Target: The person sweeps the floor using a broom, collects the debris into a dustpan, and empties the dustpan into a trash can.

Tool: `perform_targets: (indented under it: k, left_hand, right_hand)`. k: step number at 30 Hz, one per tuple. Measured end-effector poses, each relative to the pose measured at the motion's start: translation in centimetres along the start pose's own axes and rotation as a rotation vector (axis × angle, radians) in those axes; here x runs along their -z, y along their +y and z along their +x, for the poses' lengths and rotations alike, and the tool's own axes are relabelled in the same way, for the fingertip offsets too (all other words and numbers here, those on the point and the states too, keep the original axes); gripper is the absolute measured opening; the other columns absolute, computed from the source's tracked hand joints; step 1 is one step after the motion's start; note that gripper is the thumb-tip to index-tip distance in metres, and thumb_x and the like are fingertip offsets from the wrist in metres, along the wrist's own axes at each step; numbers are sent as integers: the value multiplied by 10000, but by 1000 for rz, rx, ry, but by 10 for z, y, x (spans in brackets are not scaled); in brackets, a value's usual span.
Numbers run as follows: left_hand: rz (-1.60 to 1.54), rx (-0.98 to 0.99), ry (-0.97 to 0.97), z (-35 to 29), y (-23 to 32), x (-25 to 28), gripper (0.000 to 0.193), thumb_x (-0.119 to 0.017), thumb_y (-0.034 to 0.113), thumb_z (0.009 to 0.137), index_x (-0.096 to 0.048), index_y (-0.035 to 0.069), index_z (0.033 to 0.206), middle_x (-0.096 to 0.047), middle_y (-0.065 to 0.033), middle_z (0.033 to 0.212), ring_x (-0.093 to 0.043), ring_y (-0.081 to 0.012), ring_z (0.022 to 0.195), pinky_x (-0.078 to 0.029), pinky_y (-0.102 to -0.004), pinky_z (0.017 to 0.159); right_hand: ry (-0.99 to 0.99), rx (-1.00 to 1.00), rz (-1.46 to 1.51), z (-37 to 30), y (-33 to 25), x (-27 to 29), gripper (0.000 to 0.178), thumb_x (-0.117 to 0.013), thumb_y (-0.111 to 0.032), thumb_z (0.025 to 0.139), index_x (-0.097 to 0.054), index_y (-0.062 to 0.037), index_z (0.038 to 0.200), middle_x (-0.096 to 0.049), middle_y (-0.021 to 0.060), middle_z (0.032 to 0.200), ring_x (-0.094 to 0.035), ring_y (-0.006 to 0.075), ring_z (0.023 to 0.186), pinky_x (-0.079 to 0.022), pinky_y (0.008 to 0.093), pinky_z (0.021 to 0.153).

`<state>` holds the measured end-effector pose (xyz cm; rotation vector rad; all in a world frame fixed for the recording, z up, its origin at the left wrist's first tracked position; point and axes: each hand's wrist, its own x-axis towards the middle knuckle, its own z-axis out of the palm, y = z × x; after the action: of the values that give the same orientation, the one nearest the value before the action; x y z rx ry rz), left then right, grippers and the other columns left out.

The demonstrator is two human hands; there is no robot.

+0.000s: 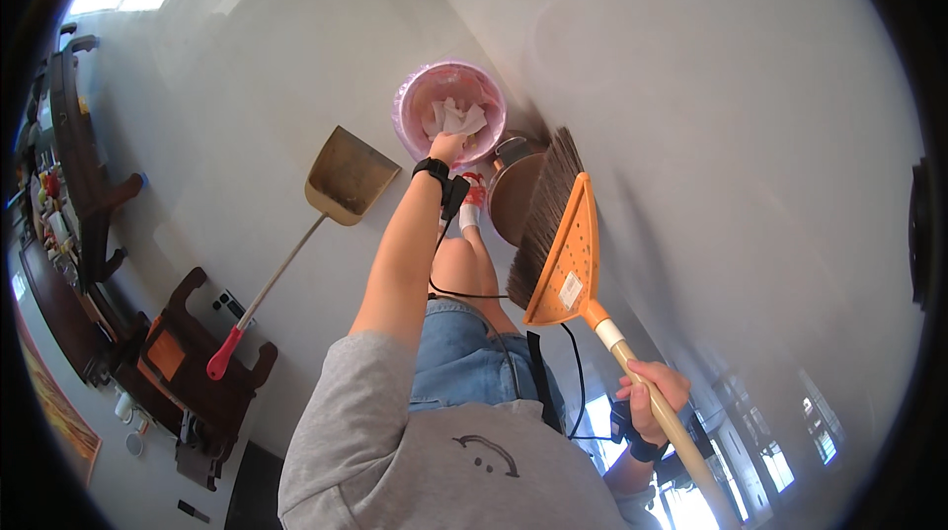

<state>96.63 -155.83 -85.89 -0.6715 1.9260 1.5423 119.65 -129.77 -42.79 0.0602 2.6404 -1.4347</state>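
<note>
My left hand (447,147) reaches over the near rim of a pink waste bin (403,120) lined with a thin plastic bag. Its fingers are closed, at the crumpled white tissue (456,118); the fingertips are partly hidden. At the right, my right hand (662,394) is wrapped round the pale handle of a broom (568,268). The broom is held head up, its orange perforated head and dark bristles tilted toward the upper left. Beyond the bristles a brown round bin or pot (509,196) stands beside the pink bin, partly covered by the broom.
Left of the bins, a long-handled dustpan (351,177) with a red grip (225,353) lies on the pale floor. Dark wooden furniture (202,362) lines the left side. A pale wall (731,115) rises at the right. A black cable (464,294) crosses before my legs.
</note>
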Motion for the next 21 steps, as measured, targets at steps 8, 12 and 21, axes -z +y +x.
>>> perform_targets:
  k: [8, 12, 21]
  left_hand:
    - [-902, 24, -372, -35, 20, -14, 602, -369, 437, 856, -262, 50, 1305, -247, -129, 1355, -253, -290, 1240, -198, -456, 993]
    - [-649, 161, -78, -34, -5, 27, 771, -238, 625, 821, -168, 72, 1354, -139, -102, 1415, -123, -256, 1300, 41, -476, 1017]
    - [-747, -133, 59, -63, -3, 21, 547, -566, 279, 810, -360, 45, 1260, -367, -132, 1272, -458, -226, 1086, -361, -340, 907]
  right_hand:
    - [-13, 20, -124, -1, 6, 2, 275, -527, -228, 769, -596, 27, 844, -568, 95, 600, -561, 136, 462, -449, 207, 441]
    - [-68, 77, -83, 6, -4, 0, 281, -522, -233, 776, -596, 27, 851, -570, 95, 611, -561, 135, 463, -451, 209, 443]
    - [-49, 56, -90, -1, -6, -1, 293, -521, -239, 786, -592, 32, 868, -570, 106, 629, -559, 131, 474, -453, 212, 443]
